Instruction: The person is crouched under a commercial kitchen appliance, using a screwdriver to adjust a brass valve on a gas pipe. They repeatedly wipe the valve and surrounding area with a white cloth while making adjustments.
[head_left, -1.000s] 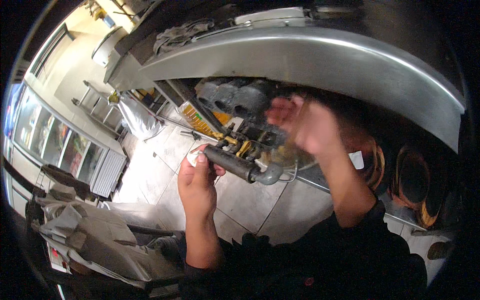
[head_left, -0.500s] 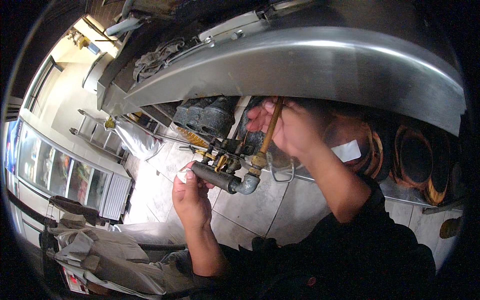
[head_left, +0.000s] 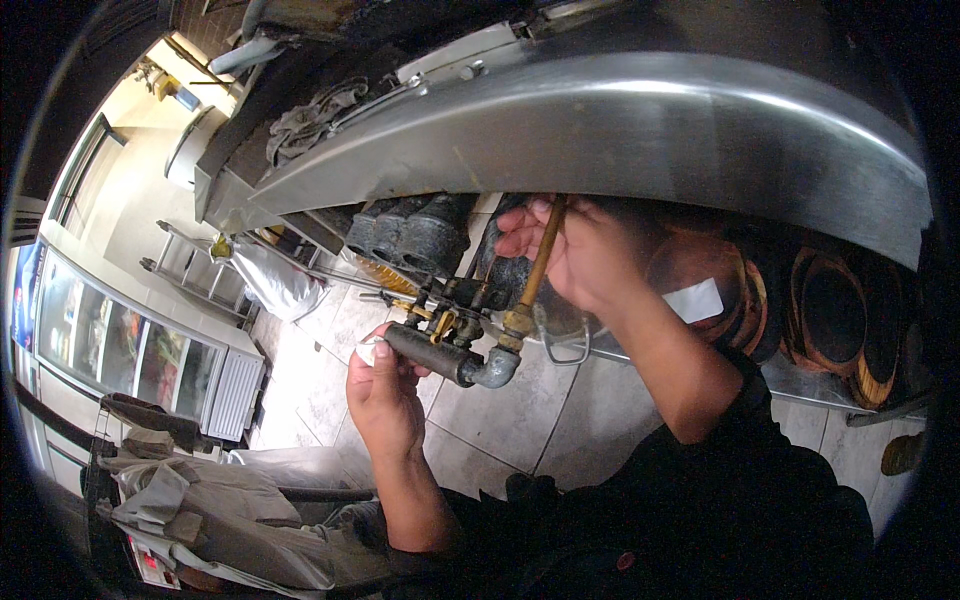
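A gas pipe assembly sits below a steel counter edge: a dark thick pipe [head_left: 430,353], a grey elbow [head_left: 493,368], a brass fitting [head_left: 518,322] and a thin brownish pipe [head_left: 541,262] rising under the edge. Yellow-handled valves [head_left: 441,326] line the dark pipe. My left hand [head_left: 388,405] pinches a small white piece [head_left: 367,352] at the dark pipe's far-left end; its exact kind is unclear. My right hand [head_left: 585,262] is around the thin pipe near its top, fingers passing behind it and loosely curled. The pipe's upper end is hidden under the counter edge.
The steel counter front [head_left: 600,125] curves above both hands. Dark cast burner parts [head_left: 412,235] sit behind the valves. Round wooden-rimmed dark plates [head_left: 830,310] and a metal handle [head_left: 566,345] are at right. Grey cloth [head_left: 220,505] hangs lower left, near a glass-door fridge [head_left: 130,345].
Both hands keep their places on the pipe assembly. Only a very slight shift of the view shows.
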